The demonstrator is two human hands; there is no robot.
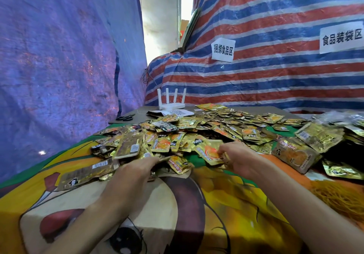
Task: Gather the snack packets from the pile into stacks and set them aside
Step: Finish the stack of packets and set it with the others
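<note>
Striped tarpaulin (256, 76) backs a cartoon-printed worktop (177, 214) heaped with gold snack packets (197, 129) across its far middle; left hand (137, 173) lies flat-fingered against their near edge; right hand (239, 159) pinches one packet (209, 152) there.

Print on the snack packets (163, 145) is (mostly) too blurred to read; the rightmost ones are cut off by the edge.

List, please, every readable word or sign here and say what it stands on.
"捆绑食品区": left paper sign on the striped tarp.
"食品装袋区": right paper sign on the same tarp.
Snack packets: print and barcodes too blurred to read.
Sheet beside the router: QR code only, no legible words.
</note>
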